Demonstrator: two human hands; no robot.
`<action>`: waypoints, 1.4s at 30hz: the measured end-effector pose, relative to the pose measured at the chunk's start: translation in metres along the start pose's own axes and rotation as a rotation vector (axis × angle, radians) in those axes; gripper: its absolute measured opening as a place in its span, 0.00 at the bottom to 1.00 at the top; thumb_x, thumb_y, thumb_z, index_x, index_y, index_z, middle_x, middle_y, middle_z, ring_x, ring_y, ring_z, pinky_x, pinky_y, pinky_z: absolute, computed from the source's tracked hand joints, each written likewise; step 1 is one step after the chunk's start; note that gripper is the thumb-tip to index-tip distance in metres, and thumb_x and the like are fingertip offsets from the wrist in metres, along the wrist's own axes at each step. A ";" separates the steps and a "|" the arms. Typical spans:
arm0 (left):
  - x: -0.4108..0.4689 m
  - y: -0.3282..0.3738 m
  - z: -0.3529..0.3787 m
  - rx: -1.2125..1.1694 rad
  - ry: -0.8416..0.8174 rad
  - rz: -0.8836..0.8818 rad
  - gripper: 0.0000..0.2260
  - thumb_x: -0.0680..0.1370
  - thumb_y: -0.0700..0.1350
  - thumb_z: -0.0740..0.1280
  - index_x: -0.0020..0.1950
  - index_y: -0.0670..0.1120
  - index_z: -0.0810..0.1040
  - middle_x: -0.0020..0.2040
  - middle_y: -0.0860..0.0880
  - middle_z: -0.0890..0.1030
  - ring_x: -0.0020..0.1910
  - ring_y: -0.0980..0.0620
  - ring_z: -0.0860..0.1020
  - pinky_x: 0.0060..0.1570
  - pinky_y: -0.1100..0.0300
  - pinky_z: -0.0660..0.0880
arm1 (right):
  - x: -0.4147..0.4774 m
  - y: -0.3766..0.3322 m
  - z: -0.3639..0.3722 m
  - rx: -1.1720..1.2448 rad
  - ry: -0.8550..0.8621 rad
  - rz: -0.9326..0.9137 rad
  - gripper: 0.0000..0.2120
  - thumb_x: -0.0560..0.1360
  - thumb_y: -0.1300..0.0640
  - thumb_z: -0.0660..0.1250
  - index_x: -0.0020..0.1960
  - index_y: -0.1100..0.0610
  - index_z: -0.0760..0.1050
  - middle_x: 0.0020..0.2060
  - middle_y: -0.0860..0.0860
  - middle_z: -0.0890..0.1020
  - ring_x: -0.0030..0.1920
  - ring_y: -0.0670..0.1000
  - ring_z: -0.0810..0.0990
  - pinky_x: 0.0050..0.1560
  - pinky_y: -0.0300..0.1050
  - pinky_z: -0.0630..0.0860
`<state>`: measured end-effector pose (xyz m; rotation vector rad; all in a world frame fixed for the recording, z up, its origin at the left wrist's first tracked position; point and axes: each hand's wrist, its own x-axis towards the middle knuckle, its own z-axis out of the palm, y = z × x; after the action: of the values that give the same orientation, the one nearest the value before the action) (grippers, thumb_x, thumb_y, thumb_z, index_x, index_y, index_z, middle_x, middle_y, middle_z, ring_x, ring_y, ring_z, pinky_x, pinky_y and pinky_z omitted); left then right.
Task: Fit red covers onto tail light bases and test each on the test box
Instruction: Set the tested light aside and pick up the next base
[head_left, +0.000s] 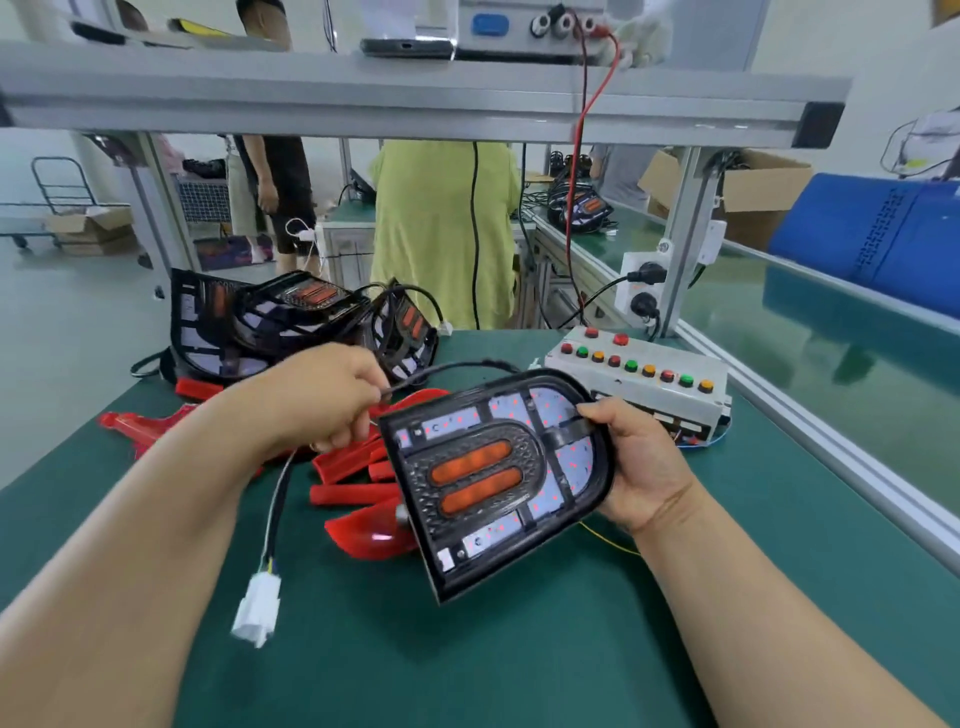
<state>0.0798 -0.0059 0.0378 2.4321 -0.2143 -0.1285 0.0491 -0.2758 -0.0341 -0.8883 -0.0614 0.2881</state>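
Mid-frame, our right hand clamps the tail light base by its rounded end, long axis running lower left. Our left hand pinches its cable, nearer the red covers.

Left grip, right grip, both curled

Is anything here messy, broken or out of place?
Nothing looks broken. The red covers lie in a loose jumble on the green mat, the spare tail light bases are heaped near its far left edge, and a white connector dangles free from the cable the left hand holds.
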 end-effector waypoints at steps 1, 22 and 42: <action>0.003 -0.005 0.002 0.046 -0.059 -0.009 0.10 0.79 0.34 0.59 0.48 0.45 0.78 0.24 0.51 0.78 0.21 0.56 0.74 0.22 0.63 0.70 | 0.000 -0.002 -0.004 -0.016 0.006 0.006 0.18 0.68 0.58 0.62 0.50 0.66 0.84 0.49 0.63 0.85 0.46 0.60 0.85 0.47 0.56 0.83; -0.025 0.018 0.023 0.650 -0.547 -0.034 0.24 0.65 0.57 0.79 0.58 0.57 0.75 0.41 0.53 0.84 0.37 0.54 0.84 0.43 0.60 0.80 | 0.004 -0.011 -0.027 -0.120 0.134 -0.015 0.14 0.69 0.59 0.63 0.43 0.63 0.86 0.43 0.61 0.86 0.42 0.58 0.86 0.40 0.51 0.83; -0.008 -0.021 -0.018 -0.520 -0.269 0.319 0.18 0.68 0.43 0.78 0.54 0.37 0.82 0.51 0.38 0.84 0.50 0.45 0.82 0.58 0.52 0.79 | 0.001 -0.010 -0.016 0.051 0.226 -0.002 0.21 0.71 0.59 0.60 0.60 0.69 0.76 0.55 0.64 0.83 0.50 0.62 0.84 0.52 0.62 0.80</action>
<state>0.0770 0.0224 0.0383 1.8330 -0.6057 -0.3253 0.0552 -0.2941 -0.0368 -0.8655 0.1535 0.1853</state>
